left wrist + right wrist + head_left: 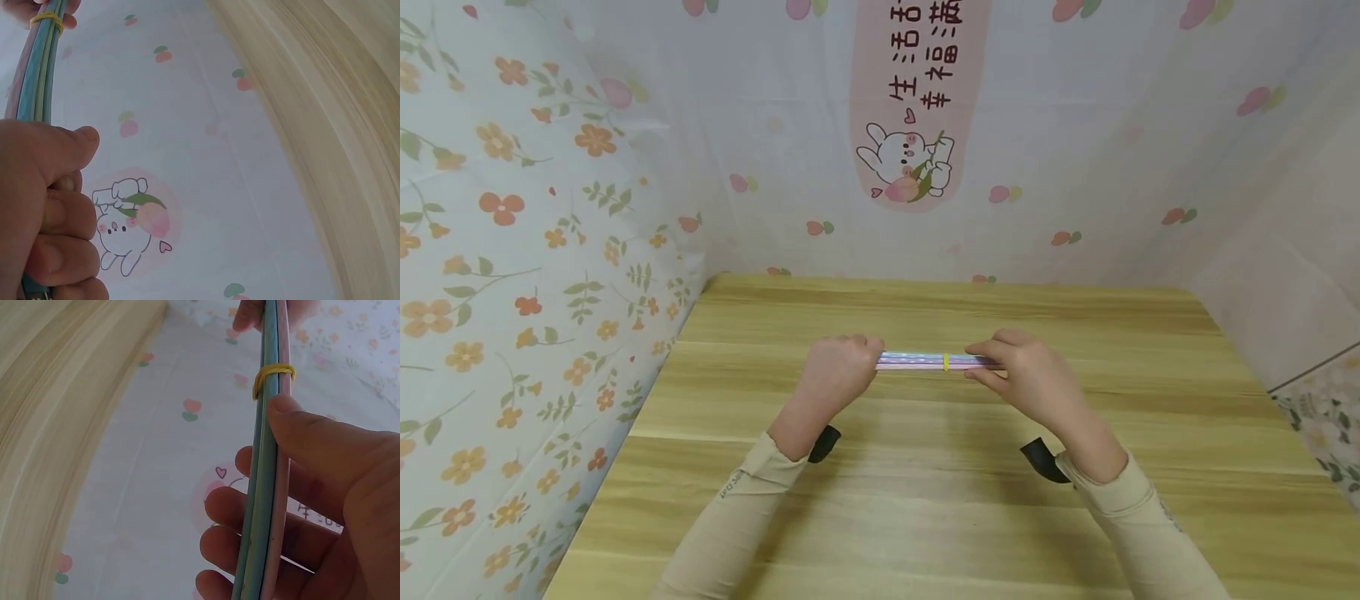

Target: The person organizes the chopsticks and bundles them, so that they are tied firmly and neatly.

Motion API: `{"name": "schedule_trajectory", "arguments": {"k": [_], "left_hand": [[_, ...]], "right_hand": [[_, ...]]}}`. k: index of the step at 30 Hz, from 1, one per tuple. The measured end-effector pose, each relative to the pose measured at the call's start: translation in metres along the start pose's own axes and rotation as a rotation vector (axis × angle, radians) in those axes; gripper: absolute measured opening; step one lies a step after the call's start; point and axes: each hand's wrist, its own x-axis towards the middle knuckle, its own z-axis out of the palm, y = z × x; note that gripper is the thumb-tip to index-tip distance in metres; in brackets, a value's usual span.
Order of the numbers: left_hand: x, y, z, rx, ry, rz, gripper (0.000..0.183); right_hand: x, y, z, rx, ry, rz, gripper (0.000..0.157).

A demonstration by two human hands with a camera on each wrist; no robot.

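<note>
A bundle of slim pastel pencils (pixel 913 361), pink, blue and green, is held level above the table, with a yellow rubber band (pixel 946 362) round it. My left hand (pixel 841 367) grips the left part of the bundle in a fist, hiding most of that end. On the right, my right hand (pixel 1026 371) holds the other part between thumb and fingers. In the right wrist view, the thumb (pixel 312 428) lies along the pencils just beside the band, and the fingers bend behind them.
Below the hands spreads a wood-grain table (pixel 925 500). A white cloth with a rabbit print (pixel 906 162) hangs at the back, and a flowered cloth (pixel 512 317) at the left. Black straps (pixel 1043 461) show at both wrists.
</note>
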Motion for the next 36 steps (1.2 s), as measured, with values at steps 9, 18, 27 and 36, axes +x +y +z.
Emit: {"name": "schedule_trajectory", "arguments": {"k": [9,18,27,36], "left_hand": [[0.002,0.001,0.001,-0.002,-0.012,0.000,0.040],[0.006,0.006,-0.004,-0.007,0.013,0.023,0.040],[0.008,0.008,-0.005,-0.003,-0.019,0.026,0.039],[0.010,0.009,-0.006,0.014,-0.082,0.020,0.030]], "right_hand": [[0.005,-0.005,0.002,-0.011,-0.053,-0.030,0.022],[0.008,-0.014,0.005,0.037,-0.095,-0.091,0.019],[0.007,-0.014,0.009,0.085,-0.090,-0.040,0.032],[0.007,-0.018,0.013,0.017,0.020,-0.030,0.048]]}}
